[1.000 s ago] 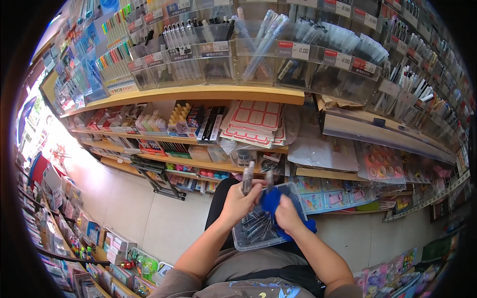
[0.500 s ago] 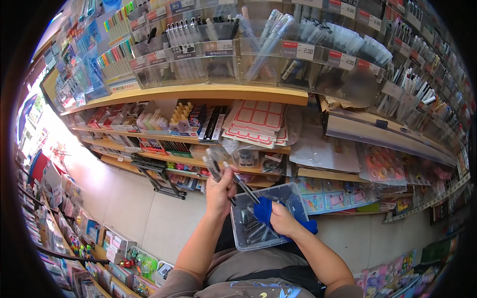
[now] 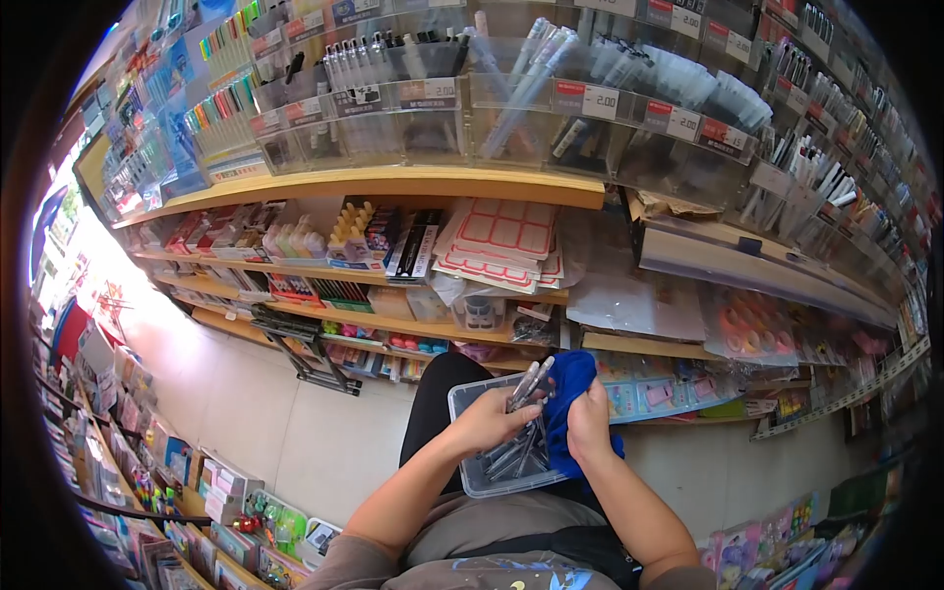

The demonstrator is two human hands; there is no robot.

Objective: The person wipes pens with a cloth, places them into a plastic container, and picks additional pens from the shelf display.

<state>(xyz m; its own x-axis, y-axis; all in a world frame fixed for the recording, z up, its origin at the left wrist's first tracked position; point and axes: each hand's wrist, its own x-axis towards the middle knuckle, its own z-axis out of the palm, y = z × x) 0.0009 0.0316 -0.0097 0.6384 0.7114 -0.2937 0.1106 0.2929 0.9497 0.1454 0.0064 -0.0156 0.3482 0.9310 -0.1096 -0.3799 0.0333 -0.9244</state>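
Note:
My left hand (image 3: 495, 417) is closed around several pens (image 3: 531, 383), their ends sticking up past the fingers. It is above a clear plastic bin (image 3: 460, 401) resting on my lap, where more pens (image 3: 513, 454) lie loose. A blue cloth (image 3: 570, 393) hangs from my right hand (image 3: 589, 423), which grips it at the bin's right side. The cloth touches or nearly touches the pens in my left hand; I cannot tell which. Part of the bin's right rim is hidden behind the cloth.
Pen racks (image 3: 413, 98) with price tags line the shelf ahead. Below are red-bordered label sheets (image 3: 501, 231) and boxed goods. A folded black metal stand (image 3: 305, 349) leans at the lower shelves. Stacked goods (image 3: 226, 531) stand at the lower left.
My left hand has lowered toward the bin with the pens. My right hand has risen with the cloth, which now hangs opened out; the pen it was wrapped around no longer shows there.

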